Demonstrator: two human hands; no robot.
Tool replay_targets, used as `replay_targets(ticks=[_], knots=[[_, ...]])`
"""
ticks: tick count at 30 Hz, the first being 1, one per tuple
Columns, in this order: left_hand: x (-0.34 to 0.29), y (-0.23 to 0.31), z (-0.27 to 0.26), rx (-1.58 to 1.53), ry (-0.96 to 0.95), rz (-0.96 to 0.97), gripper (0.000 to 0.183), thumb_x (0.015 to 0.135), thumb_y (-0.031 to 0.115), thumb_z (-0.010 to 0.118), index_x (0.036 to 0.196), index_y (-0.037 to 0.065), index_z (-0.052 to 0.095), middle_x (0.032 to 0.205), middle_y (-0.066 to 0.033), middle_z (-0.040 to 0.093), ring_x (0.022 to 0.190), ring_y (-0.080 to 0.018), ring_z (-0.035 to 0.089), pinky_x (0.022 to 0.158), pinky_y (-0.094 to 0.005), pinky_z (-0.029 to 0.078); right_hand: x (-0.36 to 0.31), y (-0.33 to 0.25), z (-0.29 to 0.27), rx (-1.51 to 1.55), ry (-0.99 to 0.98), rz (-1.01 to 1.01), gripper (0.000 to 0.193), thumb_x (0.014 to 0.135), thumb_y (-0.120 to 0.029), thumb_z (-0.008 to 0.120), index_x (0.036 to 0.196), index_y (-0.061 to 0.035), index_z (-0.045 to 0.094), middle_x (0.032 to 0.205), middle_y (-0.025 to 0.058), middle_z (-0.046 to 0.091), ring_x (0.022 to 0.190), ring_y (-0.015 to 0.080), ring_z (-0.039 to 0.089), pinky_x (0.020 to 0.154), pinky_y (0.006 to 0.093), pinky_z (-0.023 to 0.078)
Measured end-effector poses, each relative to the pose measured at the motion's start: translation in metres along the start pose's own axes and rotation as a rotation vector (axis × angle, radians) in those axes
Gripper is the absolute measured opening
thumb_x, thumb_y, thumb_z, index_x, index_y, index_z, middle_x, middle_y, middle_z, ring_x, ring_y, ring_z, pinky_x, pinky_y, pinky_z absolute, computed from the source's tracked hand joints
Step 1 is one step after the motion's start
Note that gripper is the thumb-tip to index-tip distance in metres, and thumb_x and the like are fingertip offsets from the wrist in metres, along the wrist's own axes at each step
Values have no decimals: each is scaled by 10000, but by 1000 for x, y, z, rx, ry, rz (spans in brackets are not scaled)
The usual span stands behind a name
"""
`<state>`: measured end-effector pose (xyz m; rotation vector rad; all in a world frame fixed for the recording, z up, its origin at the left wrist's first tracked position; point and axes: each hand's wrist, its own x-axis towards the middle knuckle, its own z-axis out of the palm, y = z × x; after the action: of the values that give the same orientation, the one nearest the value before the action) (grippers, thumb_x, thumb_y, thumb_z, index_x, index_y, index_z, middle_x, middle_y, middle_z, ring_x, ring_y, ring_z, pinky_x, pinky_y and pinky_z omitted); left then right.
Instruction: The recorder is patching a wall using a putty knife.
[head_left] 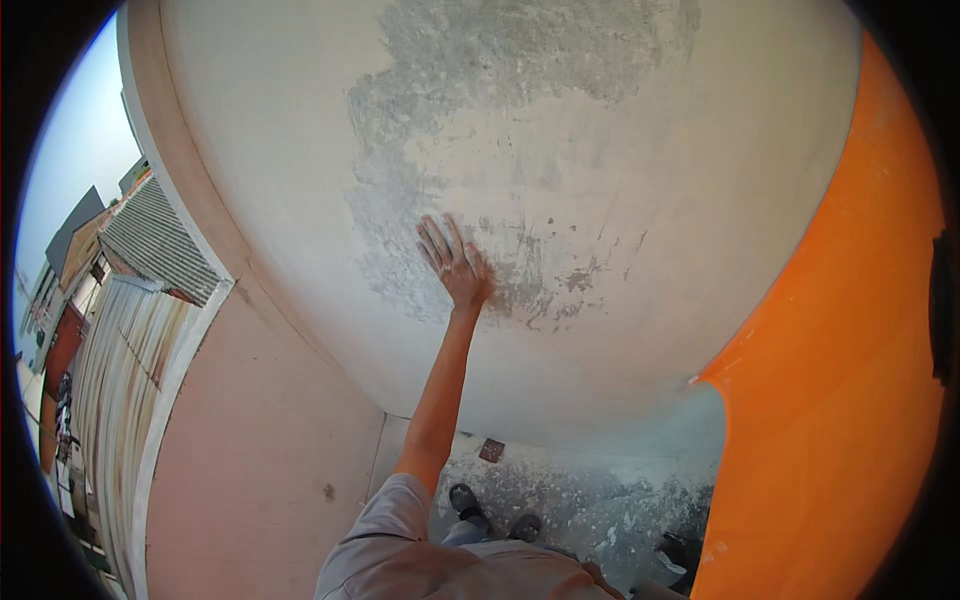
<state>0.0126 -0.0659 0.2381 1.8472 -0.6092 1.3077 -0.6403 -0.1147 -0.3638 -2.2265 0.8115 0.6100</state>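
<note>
My left hand (460, 272) lies against a pale plastered wall (690, 190), its arm stretched out ahead of me. The fingers are long and slightly apart, and they look dusted with white. Grey bare patches (450, 70) show through the wall's coating above the hand and to its left. Just right of the hand, smaller dark scuffs and flaked spots (580, 278) mark the surface. Whether anything thin lies beneath the palm is hidden. My right hand is out of view.
Orange wall (820, 330) stands on the right. On the left, a low pink wall (250, 450) borders an opening onto corrugated roofs (165, 235). White splatters cover the floor (580, 510) around my feet; a small brown square (491, 450) and a dark object (682, 552) lie there.
</note>
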Motion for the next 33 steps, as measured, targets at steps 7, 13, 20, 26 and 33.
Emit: replay_targets(ticks=[7, 13, 20, 26, 33], knots=[[-21, -25, -19, -226, 72, -343, 631, 1064, 387, 292, 1573, 40, 152, 1635, -231, -7, 1502, -435, -39, 1202, -541, 22, 23, -45, -28, -188, -78, -91, 376, 836, -395, 537, 799, -81, 742, 855, 198, 713, 846, 389, 698, 800, 487, 548], [167, 41, -32, -153, 52, -124, 620, 1053, 461, 296, 1594, 194, 150, 1646, -191, -34, 1496, -443, -101, 1160, -627, -61, 98, -64, -49, 72, 113, 34, 472, 866, -443, 535, 728, -32, 722, 715, 170, 686, 716, 344, 690, 760, 467, 561], [247, 199, -9, 45, 57, 561, 632, 999, 453, 454, 1566, 236, 279, 1651, -140, 94, 1507, -435, -19, 1156, -665, -7, 122, -100, -28, 69, 233, 20, 508, 874, -457, 568, 676, -11, 710, 599, 134, 676, 570, 290, 690, 632, 433, 575], [211, 247, 12, -136, -116, 851, 602, 986, 431, 482, 1543, 257, 332, 1642, -32, 192, 1524, -305, 94, 1209, -588, 56, 89, -152, -41, 202, -189, 2, 359, 829, -407, 602, 883, -88, 758, 880, 185, 722, 833, 369, 705, 784, 488, 566], [231, 229, 3, -185, -164, 1063, 497, 1031, 385, 409, 1519, 298, 377, 1618, 8, 266, 1508, -225, 190, 1238, -489, 95, 94, -83, -10, 67, -40, 17, 258, 765, -379, 656, 801, -150, 768, 686, 89, 710, 645, 268, 706, 675, 418, 579]])
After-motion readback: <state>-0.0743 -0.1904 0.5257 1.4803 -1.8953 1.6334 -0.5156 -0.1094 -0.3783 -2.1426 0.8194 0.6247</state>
